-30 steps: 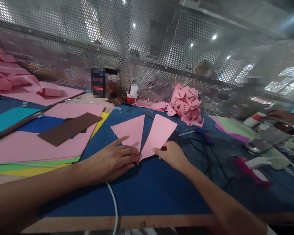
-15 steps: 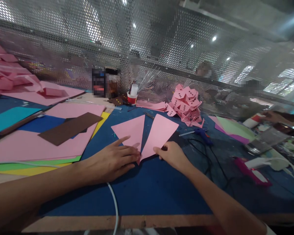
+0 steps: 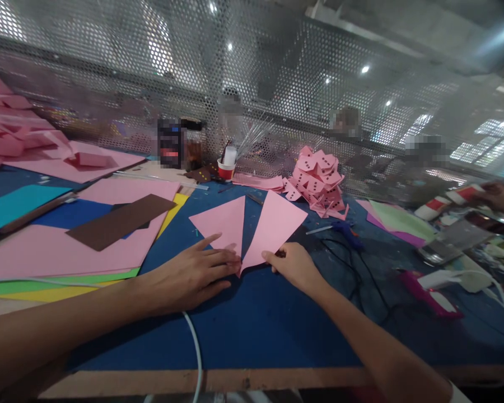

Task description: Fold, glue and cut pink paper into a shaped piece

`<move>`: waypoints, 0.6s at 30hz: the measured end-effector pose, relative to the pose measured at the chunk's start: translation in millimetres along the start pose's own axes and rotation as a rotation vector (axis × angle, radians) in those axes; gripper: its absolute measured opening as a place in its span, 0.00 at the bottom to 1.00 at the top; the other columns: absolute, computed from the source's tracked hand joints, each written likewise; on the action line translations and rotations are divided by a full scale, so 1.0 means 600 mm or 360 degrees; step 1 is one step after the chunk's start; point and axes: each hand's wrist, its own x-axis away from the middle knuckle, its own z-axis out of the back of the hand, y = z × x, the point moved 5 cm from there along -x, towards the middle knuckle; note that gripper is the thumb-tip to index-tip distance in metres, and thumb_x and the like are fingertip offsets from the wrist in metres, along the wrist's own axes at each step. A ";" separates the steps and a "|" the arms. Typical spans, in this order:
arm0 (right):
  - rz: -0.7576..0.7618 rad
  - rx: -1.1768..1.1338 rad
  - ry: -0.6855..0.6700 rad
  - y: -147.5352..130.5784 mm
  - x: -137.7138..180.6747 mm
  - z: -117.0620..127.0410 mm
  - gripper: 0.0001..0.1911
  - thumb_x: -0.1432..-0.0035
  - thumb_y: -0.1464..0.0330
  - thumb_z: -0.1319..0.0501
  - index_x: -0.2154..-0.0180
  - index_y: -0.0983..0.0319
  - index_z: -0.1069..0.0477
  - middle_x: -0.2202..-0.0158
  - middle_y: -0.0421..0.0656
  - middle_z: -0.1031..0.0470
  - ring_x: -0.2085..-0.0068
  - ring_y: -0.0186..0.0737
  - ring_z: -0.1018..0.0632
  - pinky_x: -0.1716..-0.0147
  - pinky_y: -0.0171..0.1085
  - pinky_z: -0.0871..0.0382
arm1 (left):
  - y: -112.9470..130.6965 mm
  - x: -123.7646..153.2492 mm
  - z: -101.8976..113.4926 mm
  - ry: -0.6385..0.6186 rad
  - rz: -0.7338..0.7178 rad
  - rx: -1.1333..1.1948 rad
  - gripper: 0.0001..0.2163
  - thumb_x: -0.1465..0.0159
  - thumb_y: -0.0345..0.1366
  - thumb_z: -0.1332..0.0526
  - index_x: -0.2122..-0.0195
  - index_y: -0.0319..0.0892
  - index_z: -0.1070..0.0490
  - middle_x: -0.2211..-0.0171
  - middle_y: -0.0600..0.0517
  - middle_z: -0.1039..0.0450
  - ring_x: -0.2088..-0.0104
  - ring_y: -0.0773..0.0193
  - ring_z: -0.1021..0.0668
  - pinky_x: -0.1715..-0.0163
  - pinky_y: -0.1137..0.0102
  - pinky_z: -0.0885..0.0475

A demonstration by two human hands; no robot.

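A folded pink paper [image 3: 252,226] lies on the blue table top [image 3: 256,324], its two pointed flaps spread upward from a tip near me. My left hand [image 3: 193,274] lies flat with fingers stretched out, pressing the left flap close to the tip. My right hand [image 3: 292,263] pinches the lower right edge of the right flap between thumb and fingers.
Coloured paper sheets [image 3: 67,240] with a brown strip [image 3: 117,221] lie at left. A pile of pink cut pieces [image 3: 319,179] and a red cup [image 3: 225,168] stand at the back by a perforated metal screen. A black cable [image 3: 357,268], a pink glue gun [image 3: 428,288] and another person's hand [image 3: 499,196] are at right.
My hands and the pink paper have barely moved. The other person's hand at far right has lifted a red and white tube.
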 end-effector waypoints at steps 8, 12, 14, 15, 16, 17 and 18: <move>0.0010 -0.0016 -0.0017 0.003 -0.001 0.000 0.21 0.39 0.58 0.39 0.80 0.62 0.25 0.78 0.42 0.21 0.76 0.36 0.24 0.74 0.34 0.41 | 0.000 0.000 0.001 0.0012 0.0007 -0.0004 0.15 0.28 0.34 0.42 0.41 0.46 0.29 0.44 0.49 0.23 0.40 0.58 0.25 0.28 0.55 0.51; -0.0004 -0.0003 -0.0023 0.003 -0.001 0.000 0.21 0.39 0.58 0.39 0.80 0.62 0.25 0.78 0.43 0.21 0.76 0.36 0.24 0.74 0.34 0.41 | 0.000 0.001 -0.001 -0.0039 0.0020 0.0010 0.16 0.27 0.36 0.42 0.39 0.47 0.31 0.43 0.48 0.24 0.38 0.58 0.26 0.28 0.55 0.53; -0.0008 -0.0007 -0.0023 0.004 0.000 0.001 0.21 0.39 0.57 0.39 0.79 0.62 0.24 0.77 0.43 0.20 0.75 0.37 0.24 0.74 0.34 0.40 | 0.000 0.001 -0.001 -0.0051 0.0023 0.0022 0.16 0.28 0.36 0.42 0.39 0.47 0.31 0.42 0.48 0.24 0.38 0.57 0.27 0.28 0.55 0.53; -0.0004 -0.0017 -0.0024 0.004 0.000 0.001 0.21 0.39 0.56 0.39 0.78 0.62 0.24 0.77 0.43 0.20 0.75 0.37 0.24 0.74 0.34 0.40 | 0.000 0.001 0.000 -0.0054 0.0022 0.0025 0.16 0.28 0.36 0.42 0.39 0.47 0.31 0.42 0.49 0.25 0.38 0.57 0.27 0.28 0.54 0.53; 0.0005 -0.0029 -0.0026 0.004 0.001 0.000 0.21 0.38 0.55 0.39 0.77 0.62 0.24 0.77 0.43 0.20 0.75 0.37 0.23 0.74 0.34 0.41 | 0.000 0.000 0.000 -0.0054 0.0020 0.0024 0.16 0.28 0.36 0.42 0.39 0.48 0.31 0.42 0.49 0.25 0.38 0.57 0.27 0.28 0.54 0.54; 0.0015 -0.0043 -0.0031 0.004 0.001 0.000 0.21 0.38 0.55 0.39 0.76 0.62 0.23 0.76 0.43 0.20 0.74 0.37 0.23 0.74 0.33 0.41 | 0.000 0.000 0.000 -0.0058 0.0022 0.0023 0.16 0.28 0.36 0.42 0.40 0.48 0.31 0.42 0.49 0.25 0.38 0.57 0.27 0.28 0.54 0.54; 0.0025 -0.0056 -0.0035 0.004 0.000 0.000 0.21 0.38 0.54 0.39 0.75 0.62 0.23 0.76 0.43 0.19 0.74 0.37 0.23 0.74 0.33 0.40 | 0.000 0.000 0.001 -0.0059 0.0023 0.0023 0.16 0.28 0.36 0.42 0.40 0.48 0.30 0.42 0.49 0.24 0.38 0.57 0.27 0.28 0.54 0.54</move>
